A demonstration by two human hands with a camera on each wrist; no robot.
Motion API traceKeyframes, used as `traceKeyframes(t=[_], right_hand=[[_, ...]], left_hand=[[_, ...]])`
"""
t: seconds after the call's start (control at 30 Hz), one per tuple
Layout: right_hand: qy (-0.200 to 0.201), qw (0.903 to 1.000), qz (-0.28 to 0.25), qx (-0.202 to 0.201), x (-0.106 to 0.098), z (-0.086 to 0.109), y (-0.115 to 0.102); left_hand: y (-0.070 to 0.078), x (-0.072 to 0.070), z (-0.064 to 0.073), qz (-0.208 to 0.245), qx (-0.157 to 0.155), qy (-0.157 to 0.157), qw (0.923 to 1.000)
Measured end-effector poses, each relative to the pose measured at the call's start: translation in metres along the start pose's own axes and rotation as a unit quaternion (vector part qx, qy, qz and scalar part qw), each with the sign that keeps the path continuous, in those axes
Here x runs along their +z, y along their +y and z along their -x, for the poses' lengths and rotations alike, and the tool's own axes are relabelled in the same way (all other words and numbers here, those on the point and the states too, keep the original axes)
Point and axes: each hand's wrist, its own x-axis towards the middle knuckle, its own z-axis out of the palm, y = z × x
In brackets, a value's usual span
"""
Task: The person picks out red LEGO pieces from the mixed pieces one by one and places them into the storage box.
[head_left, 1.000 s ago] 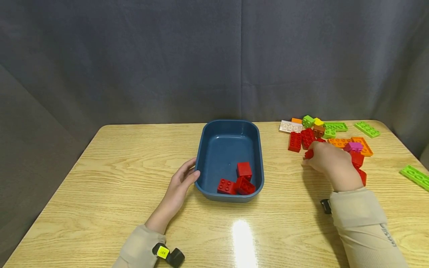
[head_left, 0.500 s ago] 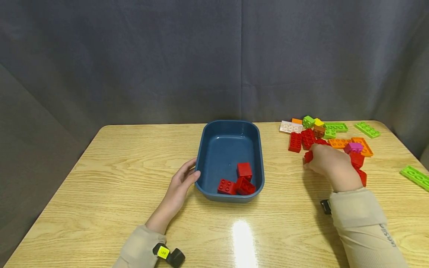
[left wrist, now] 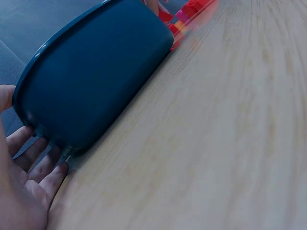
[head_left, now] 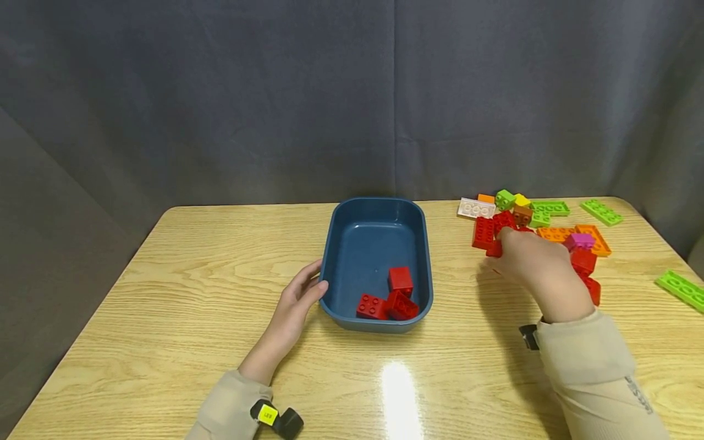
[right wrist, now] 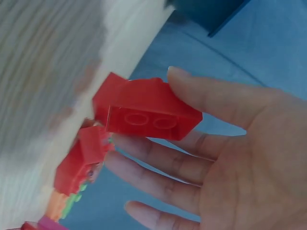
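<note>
On the table stands a blue plastic bin, with several red toy bricks at its near end. My left hand holds the bin's left side, thumb at the rim and fingers along the outer wall. The left wrist view shows those fingers low on the wall. To the right, my right hand pinches a red brick between thumb and fingers, its hollow underside showing in the right wrist view. Another red brick lies just beyond that hand.
Loose bricks and plates lie around the right hand: a clear plate, an orange plate, a magenta brick and a red brick. A green plate lies at the right edge. A grey curtain hangs behind the table.
My right hand has shifted slightly left and up with the red brick between its fingers. The left hand and the bin stay in place.
</note>
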Motion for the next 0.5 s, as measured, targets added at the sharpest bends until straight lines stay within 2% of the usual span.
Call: traceKeyframes(t=[0.3,0.5], right_hand=[[0.038,0.9979,0.026,-0.045,-0.003,0.005,-0.021],[0.061,0.9964,0.029,-0.052,-0.003,0.009,-0.032]], left_hand=[[-0.001,0.000,-0.002,0.003,0.001,0.002,1.0000],[-0.001,0.000,-0.001,0.005,0.001,0.004,1.0000]])
